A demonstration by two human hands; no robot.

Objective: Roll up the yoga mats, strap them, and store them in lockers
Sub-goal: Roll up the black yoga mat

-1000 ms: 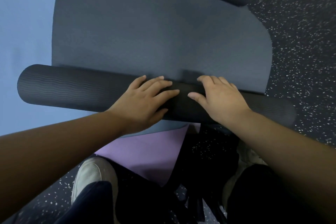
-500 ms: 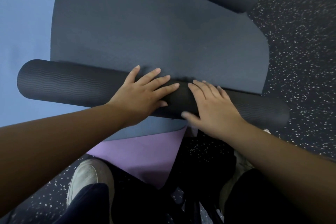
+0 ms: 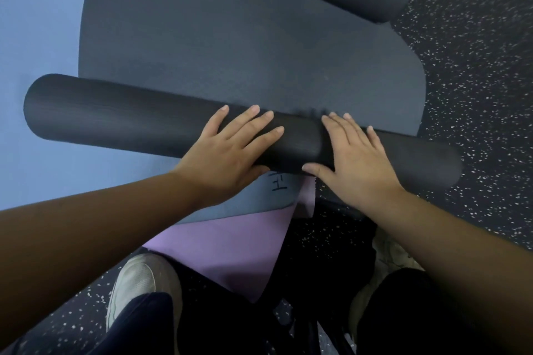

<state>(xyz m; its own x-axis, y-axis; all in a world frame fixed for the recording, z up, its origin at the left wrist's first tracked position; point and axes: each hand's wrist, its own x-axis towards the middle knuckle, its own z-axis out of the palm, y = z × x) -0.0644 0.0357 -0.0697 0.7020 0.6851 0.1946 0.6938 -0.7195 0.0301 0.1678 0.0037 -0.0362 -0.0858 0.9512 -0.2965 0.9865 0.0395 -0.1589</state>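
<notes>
Both hands, left (image 3: 227, 153) and right (image 3: 357, 161), press flat with straight fingers on the rolled dark mat (image 3: 129, 121).

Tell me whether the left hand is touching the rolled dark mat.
Touching. The head view shows the left hand lying flat on the rolled dark mat, fingers spread over its top.

Dark speckled rubber floor (image 3: 476, 81) with white flecks. A pale worn sneaker (image 3: 135, 282) rests on it at lower left, beside dark trouser legs (image 3: 403, 311). Another light shoe (image 3: 389, 251) shows at right.
</notes>
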